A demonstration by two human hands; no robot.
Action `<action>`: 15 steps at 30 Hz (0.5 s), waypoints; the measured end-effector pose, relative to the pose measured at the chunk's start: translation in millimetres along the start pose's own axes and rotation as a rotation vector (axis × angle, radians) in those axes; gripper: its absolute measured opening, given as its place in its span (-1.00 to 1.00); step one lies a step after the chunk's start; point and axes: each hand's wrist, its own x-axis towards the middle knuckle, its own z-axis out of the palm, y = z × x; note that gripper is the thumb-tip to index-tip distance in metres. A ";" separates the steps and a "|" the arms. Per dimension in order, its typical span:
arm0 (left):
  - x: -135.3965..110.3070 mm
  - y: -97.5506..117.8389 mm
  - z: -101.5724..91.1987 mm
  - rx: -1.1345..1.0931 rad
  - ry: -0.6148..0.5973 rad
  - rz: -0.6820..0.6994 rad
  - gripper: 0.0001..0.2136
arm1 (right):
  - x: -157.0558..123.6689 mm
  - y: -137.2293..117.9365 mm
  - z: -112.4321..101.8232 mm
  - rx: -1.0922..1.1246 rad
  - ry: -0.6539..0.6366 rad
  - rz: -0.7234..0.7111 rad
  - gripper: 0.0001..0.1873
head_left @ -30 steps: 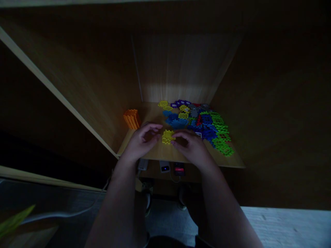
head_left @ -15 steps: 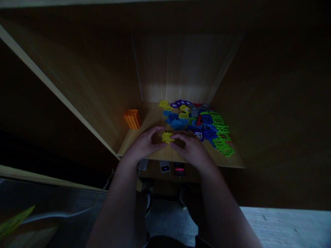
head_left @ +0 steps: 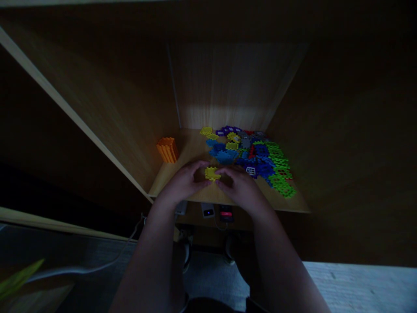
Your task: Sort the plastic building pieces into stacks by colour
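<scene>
A small yellow toothed building tile (head_left: 212, 173) is held over the front of the wooden shelf board, between my two hands. My left hand (head_left: 185, 180) curves around its left side, thumb and fingertips at the near and far edges. From the other side my right hand (head_left: 239, 182) grips the right part of it, fingertips overlapping the tile. Just beyond lie light blue tiles (head_left: 226, 156) and loose yellow tiles (head_left: 232, 146). On the left stands an upright orange ring of joined tiles (head_left: 168, 150), apart from both hands.
A heap of blue tiles (head_left: 262, 167) and green tiles (head_left: 282, 174) covers the right of the shelf board (head_left: 192, 145). Cabinet walls close in on both sides. Below the front edge sit a white device (head_left: 207, 210) and a lit phone-like device (head_left: 226, 213) with a cable.
Hardly anything differs. The whole view has shifted very slightly; both hands stay around the yellow tile in nearly the same pose.
</scene>
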 end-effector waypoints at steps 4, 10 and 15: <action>0.4 4.3 -1.1 0.008 -0.013 0.009 -0.56 | -0.8 0.4 0.1 0.000 0.004 0.006 -0.76; -0.3 1.1 -0.7 -0.001 -0.016 0.018 -0.56 | -0.7 2.2 1.3 0.002 0.007 0.009 -0.71; 0.2 0.3 0.0 -0.025 -0.005 0.017 -0.57 | -0.6 2.4 0.8 0.028 -0.006 -0.008 -0.70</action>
